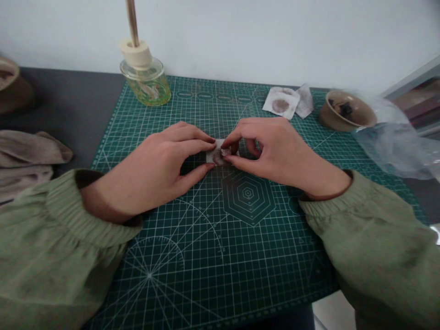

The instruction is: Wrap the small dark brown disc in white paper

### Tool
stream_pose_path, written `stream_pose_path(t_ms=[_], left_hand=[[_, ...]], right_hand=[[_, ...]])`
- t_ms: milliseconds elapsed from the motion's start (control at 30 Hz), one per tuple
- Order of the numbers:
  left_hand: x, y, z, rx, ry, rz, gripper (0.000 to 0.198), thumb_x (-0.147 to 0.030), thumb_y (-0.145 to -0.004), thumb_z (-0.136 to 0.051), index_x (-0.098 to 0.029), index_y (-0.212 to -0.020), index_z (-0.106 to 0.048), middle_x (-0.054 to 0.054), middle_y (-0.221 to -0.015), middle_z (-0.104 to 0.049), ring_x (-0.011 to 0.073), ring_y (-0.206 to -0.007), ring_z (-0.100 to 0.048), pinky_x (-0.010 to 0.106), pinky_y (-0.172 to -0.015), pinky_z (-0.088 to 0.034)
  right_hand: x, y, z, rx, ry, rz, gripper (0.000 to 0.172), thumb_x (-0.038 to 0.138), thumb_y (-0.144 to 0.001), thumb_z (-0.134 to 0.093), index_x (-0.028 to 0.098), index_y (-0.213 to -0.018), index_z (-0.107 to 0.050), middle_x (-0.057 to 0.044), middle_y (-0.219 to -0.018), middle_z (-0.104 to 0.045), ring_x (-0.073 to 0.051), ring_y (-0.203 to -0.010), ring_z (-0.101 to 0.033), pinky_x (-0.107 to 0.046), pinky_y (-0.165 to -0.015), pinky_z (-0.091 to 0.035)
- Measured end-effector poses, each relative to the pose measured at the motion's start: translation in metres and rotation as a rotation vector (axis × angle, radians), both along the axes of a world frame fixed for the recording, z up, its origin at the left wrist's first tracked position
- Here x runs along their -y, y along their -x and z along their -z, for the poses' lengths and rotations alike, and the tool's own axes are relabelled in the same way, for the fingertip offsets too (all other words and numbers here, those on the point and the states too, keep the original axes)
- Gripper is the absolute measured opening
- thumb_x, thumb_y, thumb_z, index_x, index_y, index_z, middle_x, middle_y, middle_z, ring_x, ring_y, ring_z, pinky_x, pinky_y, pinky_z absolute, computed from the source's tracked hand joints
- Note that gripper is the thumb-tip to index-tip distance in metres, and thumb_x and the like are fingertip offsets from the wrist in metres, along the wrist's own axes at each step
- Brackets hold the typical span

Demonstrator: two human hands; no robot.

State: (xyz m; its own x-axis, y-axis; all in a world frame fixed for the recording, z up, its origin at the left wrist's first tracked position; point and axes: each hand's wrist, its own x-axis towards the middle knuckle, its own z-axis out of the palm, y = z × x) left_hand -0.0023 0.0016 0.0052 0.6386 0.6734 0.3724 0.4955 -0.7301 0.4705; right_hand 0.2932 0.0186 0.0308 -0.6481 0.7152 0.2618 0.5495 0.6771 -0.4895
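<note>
My left hand [161,160] holds the left side of a small white square [210,157], fabric or paper, flat on the green cutting mat [206,275]. Its fingertips press near the upper corner and its thumb near the lower one. A round brown mark shows on the square. My right hand [270,146] pinches a small brownish crumpled piece [226,151] between thumb and index finger, touching the square. Whether that piece is separate or a folded part of the square, I cannot tell; the fingers hide the square's right side.
A glass reed diffuser [149,87] stands at the back left. White squares with brown round marks [281,101] lie at the back right, beside a brown bowl [347,112] with dark contents and a clear plastic bag [395,142]. At far left are a cloth [27,153] and another bowl [15,91].
</note>
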Motion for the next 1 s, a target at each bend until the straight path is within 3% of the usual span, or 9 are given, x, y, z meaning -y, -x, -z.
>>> stream_pose_path(t_ms=[300,433,700,867,1000], left_hand=[[0.003,-0.003,-0.007,-0.110,-0.053,-0.042,0.040,-0.043,-0.125,-0.064,-0.022,-0.146,-0.091,0.011,-0.151,-0.090,0.0373,-0.141,-0.084,0.054,-0.128,-0.070],[0.002,-0.003,-0.008,-0.108,-0.076,-0.016,0.039,-0.047,-0.123,-0.068,-0.023,-0.141,-0.092,0.010,-0.145,-0.092,0.0396,-0.143,-0.082,0.059,-0.128,-0.070],[0.001,-0.005,-0.011,-0.082,-0.044,-0.026,0.038,-0.052,-0.122,-0.069,-0.027,-0.131,-0.096,0.011,-0.128,-0.094,0.0419,-0.137,-0.082,0.062,-0.122,-0.071],[0.003,-0.005,-0.010,-0.054,-0.002,-0.045,0.034,-0.052,-0.119,-0.074,-0.029,-0.131,-0.096,0.010,-0.132,-0.093,0.0435,-0.143,-0.081,0.064,-0.130,-0.067],[0.002,-0.005,-0.011,-0.095,-0.046,-0.026,0.041,-0.055,-0.122,-0.070,-0.025,-0.133,-0.096,0.013,-0.133,-0.094,0.0431,-0.138,-0.083,0.065,-0.125,-0.070]], right_hand=[[-0.005,-0.002,0.000,0.016,0.038,0.051,0.008,0.032,-0.107,-0.097,0.027,-0.105,-0.091,-0.006,-0.095,-0.082,-0.033,-0.104,-0.081,-0.046,-0.093,-0.055],[-0.003,0.002,0.001,0.011,0.053,0.068,0.012,0.037,-0.108,-0.097,0.028,-0.104,-0.091,-0.006,-0.093,-0.083,-0.032,-0.098,-0.081,-0.048,-0.092,-0.058],[0.000,0.004,0.002,-0.016,0.095,0.080,0.010,0.031,-0.104,-0.096,0.024,-0.101,-0.089,-0.002,-0.086,-0.082,-0.024,-0.085,-0.077,-0.041,-0.085,-0.056],[-0.001,0.006,0.003,-0.026,0.116,0.074,0.008,0.030,-0.103,-0.094,0.023,-0.103,-0.090,-0.001,-0.083,-0.078,-0.023,-0.084,-0.076,-0.041,-0.086,-0.057],[0.000,0.007,0.004,-0.044,0.106,0.111,0.010,0.029,-0.101,-0.096,0.024,-0.099,-0.088,-0.001,-0.083,-0.079,-0.024,-0.082,-0.075,-0.041,-0.083,-0.055]])
